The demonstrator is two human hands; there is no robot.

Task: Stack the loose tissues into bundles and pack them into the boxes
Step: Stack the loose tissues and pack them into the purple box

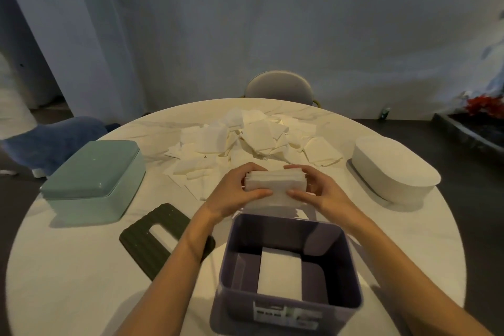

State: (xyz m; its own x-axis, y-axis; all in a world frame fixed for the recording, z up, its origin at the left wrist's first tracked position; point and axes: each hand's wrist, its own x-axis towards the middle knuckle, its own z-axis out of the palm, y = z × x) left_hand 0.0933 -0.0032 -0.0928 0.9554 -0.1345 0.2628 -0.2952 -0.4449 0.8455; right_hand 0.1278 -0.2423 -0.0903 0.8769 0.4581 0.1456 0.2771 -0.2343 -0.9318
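Both hands are closed around one bundle of tissues [275,184], held just above the table [81,281]. The left hand [237,189] grips the bundle's left end, fingers curled over the far edge and thumb lying along the near face; the right hand [316,188] mirrors it on the other end. Holding from both ends like this looks meant to square the sheets up and keep the stack from fanning apart before it goes anywhere.

Directly below and nearer than the hands sits the open purple box [289,267], its mouth clear, with one white bundle [279,273] already lying on its floor. Room shows on either side of that bundle, so I judge the packing of this box has only begun. Keeping the box right under the wrists makes the drop a short one.

Just beyond the fingertips lies the heap of loose tissues [253,139], within easy reach for the next gathering. Under the left forearm lies a dark slotted lid [152,237], presumably this box's, set aside so the opening stays free. Farther left of the left hand stands a closed mint-green box [95,180]; out past the right hand, a closed white oval box [395,172]. Both seem to be waiting their turn.
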